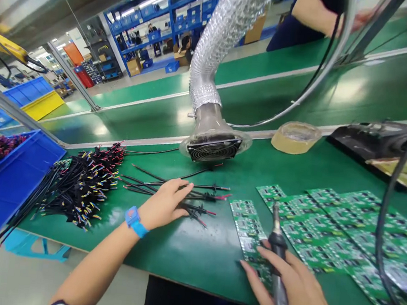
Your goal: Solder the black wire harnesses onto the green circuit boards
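My left hand (164,204), a blue watch on its wrist, rests over several loose black cables (199,196) with stripped, partly red ends. Its thumb and fingers are spread apart, and some of the cables run beneath it. In my right hand (298,286) is a soldering iron (277,248), its tip pointing up and away from me. Under that hand lies a narrow strip of green circuit boards (249,224), partly covered by my fingers. More green circuit board panels (326,226) lie flat to the right of the iron.
A dense pile of black cables (85,184) lies left, beside a blue bin (16,192). A fume extractor (214,146) hangs from a silver duct (208,52). Behind are a tape roll (296,137) and a dark tray (373,140). A black cord (381,227) loops down at right; a co-worker's arm (316,12) shows beyond.
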A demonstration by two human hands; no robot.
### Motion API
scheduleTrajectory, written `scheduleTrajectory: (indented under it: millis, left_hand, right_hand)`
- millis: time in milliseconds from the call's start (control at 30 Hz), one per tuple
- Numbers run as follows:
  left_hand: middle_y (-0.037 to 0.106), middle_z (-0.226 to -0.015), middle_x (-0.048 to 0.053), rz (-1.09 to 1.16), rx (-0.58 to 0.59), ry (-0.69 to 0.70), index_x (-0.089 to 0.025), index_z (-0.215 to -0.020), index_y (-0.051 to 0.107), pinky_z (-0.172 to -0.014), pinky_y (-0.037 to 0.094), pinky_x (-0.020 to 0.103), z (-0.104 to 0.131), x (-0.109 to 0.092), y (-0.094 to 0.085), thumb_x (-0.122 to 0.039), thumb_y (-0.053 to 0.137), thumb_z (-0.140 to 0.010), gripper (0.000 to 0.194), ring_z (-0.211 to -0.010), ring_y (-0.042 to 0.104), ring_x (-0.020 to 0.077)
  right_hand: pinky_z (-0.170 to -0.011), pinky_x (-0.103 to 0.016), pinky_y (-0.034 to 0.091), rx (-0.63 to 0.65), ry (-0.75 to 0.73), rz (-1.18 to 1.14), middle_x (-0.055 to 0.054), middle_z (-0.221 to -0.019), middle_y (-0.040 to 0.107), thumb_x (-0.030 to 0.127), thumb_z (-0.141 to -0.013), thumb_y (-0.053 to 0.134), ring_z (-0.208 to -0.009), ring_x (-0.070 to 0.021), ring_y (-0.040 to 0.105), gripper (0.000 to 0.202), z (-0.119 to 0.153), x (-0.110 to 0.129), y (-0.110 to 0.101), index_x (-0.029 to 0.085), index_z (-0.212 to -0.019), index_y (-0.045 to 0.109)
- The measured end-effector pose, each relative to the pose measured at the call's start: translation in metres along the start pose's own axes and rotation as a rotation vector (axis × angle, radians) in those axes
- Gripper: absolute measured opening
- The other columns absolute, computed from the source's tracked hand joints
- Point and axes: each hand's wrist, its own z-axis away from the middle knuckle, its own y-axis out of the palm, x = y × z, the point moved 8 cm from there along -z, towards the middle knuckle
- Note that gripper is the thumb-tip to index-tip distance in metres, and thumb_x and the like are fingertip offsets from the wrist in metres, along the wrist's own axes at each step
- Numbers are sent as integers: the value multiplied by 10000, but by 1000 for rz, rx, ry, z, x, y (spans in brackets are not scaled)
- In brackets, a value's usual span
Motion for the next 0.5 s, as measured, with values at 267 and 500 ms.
scheduleTrajectory:
  millis: [267,500]
  left_hand:
    - [608,-879,61,71,25,87,-198,-948,677,-794,445,319,2,-33,10,-320,512,-881,216,-828,527,173]
    - [624,-856,33,-91,135,107,-241,-909,683,-783,439,277,-13,-18,14,-382,522,-869,217,-830,550,151]
  right_hand:
    - [-825,-336,455,28,18,-56,-69,-1080,585,459,-856,507,-962,-215,576,363,6,-18,-2,213,-1122,501]
    - [-807,-347,475,-22,98,-131,-66,-1040,607,456,-823,550,-922,-231,593,352,4,-26,-7,209,-1074,540]
